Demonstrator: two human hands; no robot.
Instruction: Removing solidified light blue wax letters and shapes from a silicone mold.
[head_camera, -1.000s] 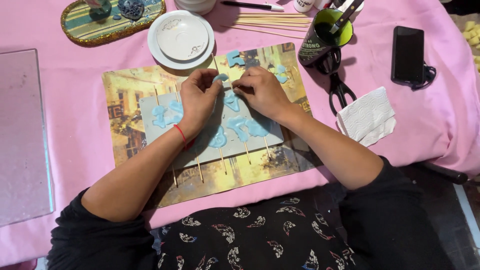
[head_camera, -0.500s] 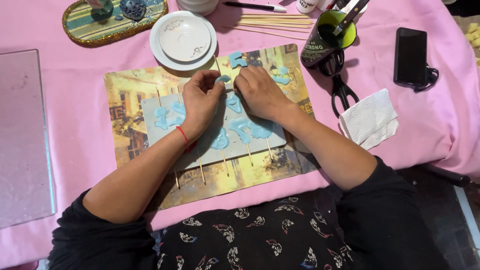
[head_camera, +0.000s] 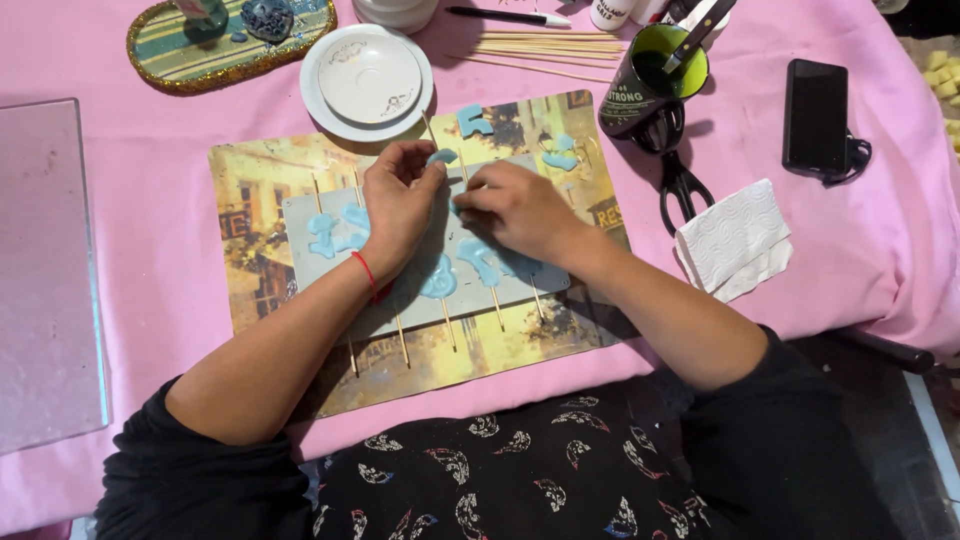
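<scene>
Pale blue shapes (head_camera: 440, 278), pink tablecloth (head_camera: 150, 290), white saucer (head_camera: 367, 80), black phone (head_camera: 816, 115)

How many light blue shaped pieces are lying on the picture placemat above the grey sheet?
2: one light blue shaped piece near the placemat's top edge at the middle, another to its right. Others lie on the grey sheet, some possibly hidden under the hands.

Both forearms reach forward and angle inward; the left hand (head_camera: 398, 205) and right hand (head_camera: 515, 208) sit close together, palms down, fingers curled and pinching.
</scene>
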